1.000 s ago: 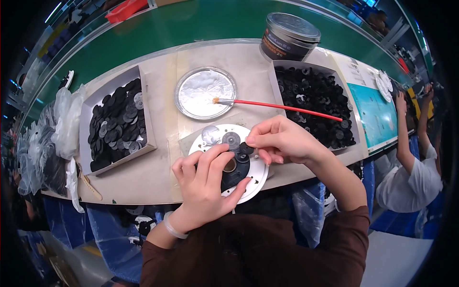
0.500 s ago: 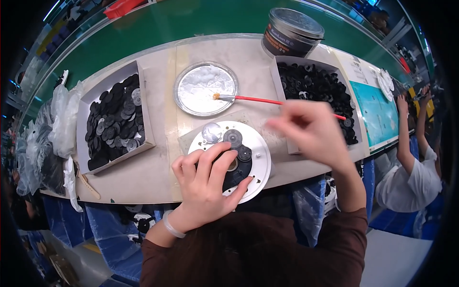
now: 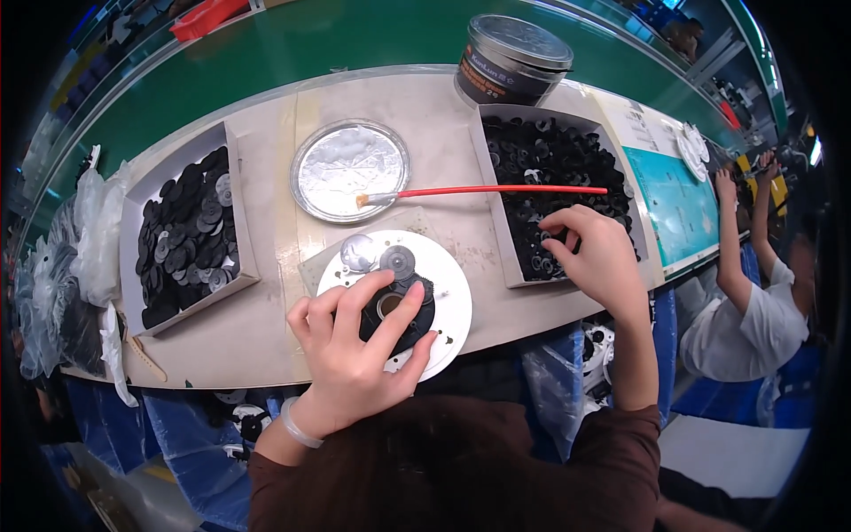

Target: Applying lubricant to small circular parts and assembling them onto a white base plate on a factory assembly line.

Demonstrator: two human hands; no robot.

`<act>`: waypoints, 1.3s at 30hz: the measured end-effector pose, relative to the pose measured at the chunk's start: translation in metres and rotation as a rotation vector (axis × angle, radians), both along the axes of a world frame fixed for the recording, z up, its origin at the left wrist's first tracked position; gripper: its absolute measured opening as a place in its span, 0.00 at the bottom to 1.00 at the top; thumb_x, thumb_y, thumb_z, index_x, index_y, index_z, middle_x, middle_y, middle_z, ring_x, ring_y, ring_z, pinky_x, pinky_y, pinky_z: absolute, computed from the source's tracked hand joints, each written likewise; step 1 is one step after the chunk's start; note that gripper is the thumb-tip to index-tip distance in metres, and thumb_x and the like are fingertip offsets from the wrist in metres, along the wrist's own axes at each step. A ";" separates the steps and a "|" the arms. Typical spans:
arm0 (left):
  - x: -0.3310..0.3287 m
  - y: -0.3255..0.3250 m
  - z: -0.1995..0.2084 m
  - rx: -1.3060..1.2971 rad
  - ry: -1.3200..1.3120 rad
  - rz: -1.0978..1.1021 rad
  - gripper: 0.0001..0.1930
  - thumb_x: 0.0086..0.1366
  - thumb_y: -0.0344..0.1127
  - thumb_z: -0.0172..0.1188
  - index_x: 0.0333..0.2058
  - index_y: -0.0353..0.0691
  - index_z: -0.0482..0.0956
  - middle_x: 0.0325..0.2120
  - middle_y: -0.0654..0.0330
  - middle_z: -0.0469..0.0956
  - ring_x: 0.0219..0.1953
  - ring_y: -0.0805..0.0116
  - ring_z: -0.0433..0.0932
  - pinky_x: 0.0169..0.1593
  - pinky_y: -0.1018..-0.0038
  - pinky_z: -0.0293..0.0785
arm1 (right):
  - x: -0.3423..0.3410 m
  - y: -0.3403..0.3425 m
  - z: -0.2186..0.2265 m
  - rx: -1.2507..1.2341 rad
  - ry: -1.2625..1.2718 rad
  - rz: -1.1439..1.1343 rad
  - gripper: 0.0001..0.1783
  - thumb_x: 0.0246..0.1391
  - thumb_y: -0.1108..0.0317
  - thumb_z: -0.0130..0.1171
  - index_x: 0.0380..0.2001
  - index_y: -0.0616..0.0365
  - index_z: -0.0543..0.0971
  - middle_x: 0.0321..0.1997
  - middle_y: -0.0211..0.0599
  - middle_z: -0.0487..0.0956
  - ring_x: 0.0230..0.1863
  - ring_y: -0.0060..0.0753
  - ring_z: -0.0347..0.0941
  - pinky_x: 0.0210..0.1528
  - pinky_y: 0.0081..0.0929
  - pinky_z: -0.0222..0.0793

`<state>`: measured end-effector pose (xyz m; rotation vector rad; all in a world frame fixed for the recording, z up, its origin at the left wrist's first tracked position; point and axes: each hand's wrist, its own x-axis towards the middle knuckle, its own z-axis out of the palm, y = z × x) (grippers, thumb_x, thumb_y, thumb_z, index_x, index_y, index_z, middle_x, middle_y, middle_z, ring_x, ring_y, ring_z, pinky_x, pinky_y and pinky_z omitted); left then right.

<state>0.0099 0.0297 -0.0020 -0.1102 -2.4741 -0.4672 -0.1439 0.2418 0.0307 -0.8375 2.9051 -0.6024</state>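
My left hand (image 3: 359, 346) lies over a white round plate (image 3: 452, 301), its fingers and thumb gripping around the black round part (image 3: 415, 332) in the middle. Under the fingertips are dark grey gears (image 3: 398, 262), and a shiny round metal piece (image 3: 358, 254) sits beside them. My right hand (image 3: 598, 257) is over the near part of a box of small black gears (image 3: 567, 160), thumb and forefinger curled together in a pinch; what they hold is too small to make out. A red-handled brush (image 3: 496, 189) lies from the round metal dish (image 3: 295, 182) across to that box.
On the left stands a box of flat black discs (image 3: 191, 230), with clear plastic bags (image 3: 93, 230) beyond it. A dark tin (image 3: 510, 66) stands at the back. To the right are a teal sheet (image 3: 674, 199) and another person's arms (image 3: 731, 222).
My right hand has moved down from near the brush handle to the small gears in the right box. My left hand stays on the plate. The whole view has shifted slightly.
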 end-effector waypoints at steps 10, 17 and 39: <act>0.000 0.000 0.000 -0.014 0.013 0.004 0.21 0.36 0.36 0.65 0.35 0.47 0.80 0.41 0.60 0.70 0.40 0.63 0.62 0.45 0.69 0.54 | -0.005 -0.007 -0.022 0.107 0.204 0.013 0.10 0.39 0.69 0.60 0.29 0.57 0.77 0.24 0.33 0.75 0.23 0.31 0.71 0.28 0.27 0.67; 0.000 0.000 -0.003 -0.023 0.040 0.020 0.19 0.40 0.41 0.64 0.36 0.49 0.79 0.39 0.64 0.71 0.38 0.66 0.63 0.43 0.68 0.52 | 0.012 -0.019 0.000 -0.253 0.195 -0.037 0.04 0.50 0.74 0.52 0.29 0.61 0.75 0.22 0.33 0.74 0.21 0.21 0.71 0.22 0.15 0.63; -0.001 -0.005 -0.009 0.002 0.027 -0.003 0.18 0.44 0.43 0.61 0.37 0.50 0.78 0.41 0.66 0.71 0.37 0.69 0.63 0.41 0.67 0.53 | -0.030 -0.115 0.027 0.090 -1.120 0.398 0.06 0.44 0.71 0.60 0.21 0.63 0.77 0.18 0.28 0.76 0.17 0.12 0.70 0.16 0.09 0.56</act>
